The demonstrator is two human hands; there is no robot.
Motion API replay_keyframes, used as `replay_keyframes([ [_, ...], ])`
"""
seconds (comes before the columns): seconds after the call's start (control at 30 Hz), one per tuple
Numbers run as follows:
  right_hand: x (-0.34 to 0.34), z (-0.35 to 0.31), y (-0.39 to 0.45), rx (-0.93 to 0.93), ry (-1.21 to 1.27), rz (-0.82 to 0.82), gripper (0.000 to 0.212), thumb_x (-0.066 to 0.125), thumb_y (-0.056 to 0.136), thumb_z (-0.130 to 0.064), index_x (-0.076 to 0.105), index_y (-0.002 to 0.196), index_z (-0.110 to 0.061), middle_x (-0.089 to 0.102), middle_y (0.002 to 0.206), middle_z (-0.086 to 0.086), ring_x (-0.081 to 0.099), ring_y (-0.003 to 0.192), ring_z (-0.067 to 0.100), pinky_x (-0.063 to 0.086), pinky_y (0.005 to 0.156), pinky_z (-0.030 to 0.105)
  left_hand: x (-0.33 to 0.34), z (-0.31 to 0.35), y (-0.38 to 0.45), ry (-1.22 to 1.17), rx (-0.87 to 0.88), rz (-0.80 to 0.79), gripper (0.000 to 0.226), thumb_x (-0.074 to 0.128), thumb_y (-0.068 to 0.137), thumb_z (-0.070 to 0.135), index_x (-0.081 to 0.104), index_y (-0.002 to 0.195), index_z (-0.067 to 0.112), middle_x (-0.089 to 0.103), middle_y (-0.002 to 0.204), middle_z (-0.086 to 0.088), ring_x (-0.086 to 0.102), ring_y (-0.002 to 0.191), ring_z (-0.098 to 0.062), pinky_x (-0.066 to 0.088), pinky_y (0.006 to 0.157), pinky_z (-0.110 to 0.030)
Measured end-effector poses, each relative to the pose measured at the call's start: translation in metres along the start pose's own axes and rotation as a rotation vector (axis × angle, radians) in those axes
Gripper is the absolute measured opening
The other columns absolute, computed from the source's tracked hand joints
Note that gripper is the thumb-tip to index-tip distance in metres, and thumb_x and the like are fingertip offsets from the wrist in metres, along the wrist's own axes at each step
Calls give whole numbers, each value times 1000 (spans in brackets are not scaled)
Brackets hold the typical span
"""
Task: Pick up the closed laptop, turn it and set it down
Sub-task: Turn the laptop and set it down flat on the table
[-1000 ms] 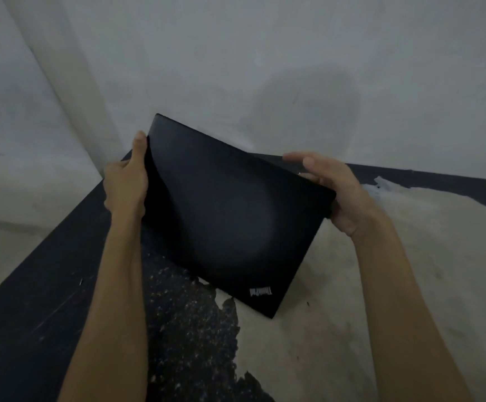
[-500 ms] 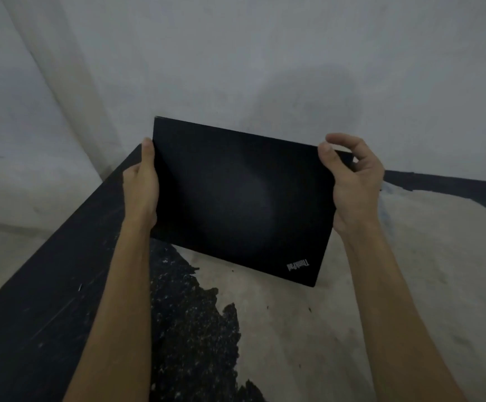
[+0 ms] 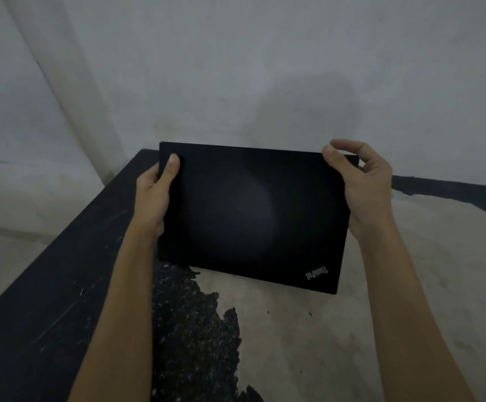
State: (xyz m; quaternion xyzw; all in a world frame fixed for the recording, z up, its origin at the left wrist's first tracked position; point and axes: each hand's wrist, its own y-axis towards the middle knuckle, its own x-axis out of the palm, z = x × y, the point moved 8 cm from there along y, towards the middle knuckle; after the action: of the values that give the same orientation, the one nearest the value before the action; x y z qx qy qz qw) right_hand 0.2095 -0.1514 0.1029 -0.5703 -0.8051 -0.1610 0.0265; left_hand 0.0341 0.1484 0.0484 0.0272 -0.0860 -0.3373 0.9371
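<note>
I see the laptop [image 3: 253,216] held above the counter [image 3: 410,285], now nearly level versus half a second ago; left hand [image 3: 154,195] and right hand [image 3: 363,187] clamp its short edges.

The table [image 3: 47,329] is black along its left and far edges, its dark coating worn away over the middle and right to bare pale beige, with a ragged, speckled black patch [image 3: 195,338] between. A small light fleck [image 3: 82,291] lies on the left black strip.
</note>
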Motion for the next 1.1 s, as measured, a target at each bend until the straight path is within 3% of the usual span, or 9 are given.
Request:
replay_keyframes([
  [0.13,-2,10,3,12,-73,-20,27,76,92,-24,72,115,-10,75,107,10,75,92,17,63,74,36,-3,-3,1,-49,-24,34,31,63,99,41,77,108,16,81,104,1,76,98,-15,59,78,-26],
  [0.23,1,21,5,48,-78,-102,25,72,95,-28,70,116,-14,77,115,10,75,105,25,62,88,45,-4,-2,3,-113,-21,90,34,64,98,42,76,112,13,81,106,0,76,100,-16,59,79,-27],
  [0.3,4,25,5,23,-145,-147,29,68,97,-29,68,122,-14,76,118,5,73,108,20,61,92,41,-5,-2,2,-132,-27,135,36,64,98,44,76,112,14,81,107,1,76,101,-15,60,80,-28],
  [0.43,4,21,7,-114,-355,-184,38,61,102,-30,58,138,-18,69,125,-9,66,112,1,56,92,19,-2,1,1,-143,-34,176,38,65,96,48,77,114,17,80,108,4,75,102,-12,60,87,-32],
  [0.6,-22,23,8,-121,-340,-114,32,59,103,-29,60,133,-20,69,120,-15,66,106,-7,54,86,13,23,5,-4,-77,-24,125,35,61,99,46,75,116,19,80,106,6,76,92,-5,59,74,-21],
  [0.8,-77,15,7,-29,-202,-4,24,61,102,-24,66,125,-18,75,116,-7,72,105,6,59,84,22,75,3,-17,-13,-18,5,34,55,103,42,70,122,17,77,113,2,75,91,-4,58,69,-16],
  [1.1,-159,-6,15,20,-60,128,25,63,101,-20,69,122,-8,80,111,2,76,103,19,62,86,34,156,0,-41,-5,15,-221,35,62,101,31,62,135,24,74,124,7,73,108,-10,61,87,-29],
])
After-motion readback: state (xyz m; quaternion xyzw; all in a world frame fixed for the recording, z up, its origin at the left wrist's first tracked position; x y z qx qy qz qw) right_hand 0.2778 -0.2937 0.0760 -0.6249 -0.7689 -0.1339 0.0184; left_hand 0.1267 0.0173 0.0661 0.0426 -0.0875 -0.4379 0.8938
